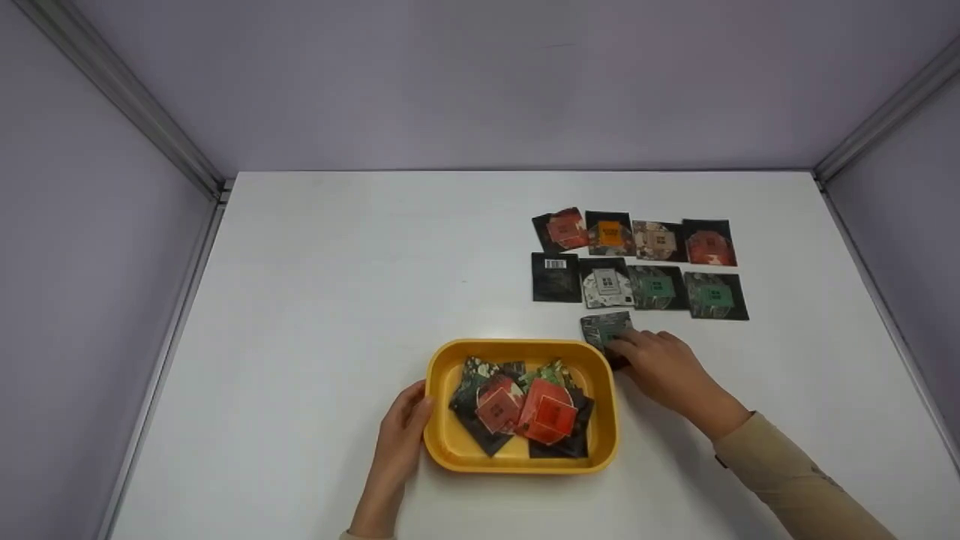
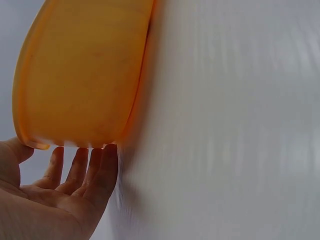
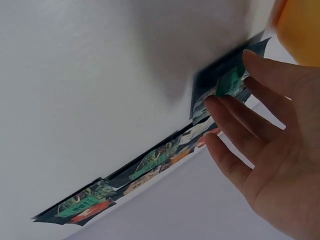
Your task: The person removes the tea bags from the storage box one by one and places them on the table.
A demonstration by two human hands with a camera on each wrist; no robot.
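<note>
At near centre, the left hand (image 1: pixel 400 431) braces a yellow tray (image 1: pixel 495 466), unclenched; the right hand (image 1: pixel 667 371) touches a green-labelled sachet (image 1: pixel 602 325), pinch unclear

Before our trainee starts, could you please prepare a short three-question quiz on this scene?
1. How many packets lie in the two rows beyond the yellow tray?
2. True or false: the packet showing a barcode is at the left end of the row nearer the tray.
3. The right grip is at a single packet whose label is: a) orange, b) green, c) red.

Key: 1. Eight. 2. True. 3. b.
</note>
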